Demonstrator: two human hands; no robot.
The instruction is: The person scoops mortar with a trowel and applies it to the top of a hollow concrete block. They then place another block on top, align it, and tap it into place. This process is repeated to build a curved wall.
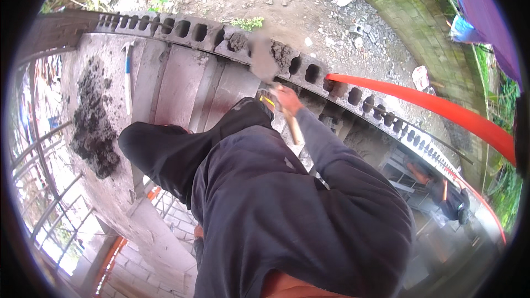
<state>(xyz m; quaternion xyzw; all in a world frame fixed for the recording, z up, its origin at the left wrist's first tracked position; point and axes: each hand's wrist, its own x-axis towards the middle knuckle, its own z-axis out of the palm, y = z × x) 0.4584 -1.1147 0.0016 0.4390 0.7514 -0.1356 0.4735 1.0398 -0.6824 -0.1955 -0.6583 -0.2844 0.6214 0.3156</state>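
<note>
The right hand (286, 99) is closed around the wooden handle of a trowel (264, 58). The trowel blade, motion-blurred, sits just above the hand, over the top course of the hollow block wall (193, 30). Mortar lumps (282, 52) fill the block cells on either side of the blade. The left hand is not visible. Far left of the hand, a mortar pile (94, 121) and a blue-handled hammer (127, 74) lie on the concrete slab (182, 77). An orange strap (441, 107) extends right of the hand.

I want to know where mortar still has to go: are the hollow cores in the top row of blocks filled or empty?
Mostly empty: the block row shows dark open holes. Mortar fills only the cores beside the blurred trowel in the right hand.
</note>
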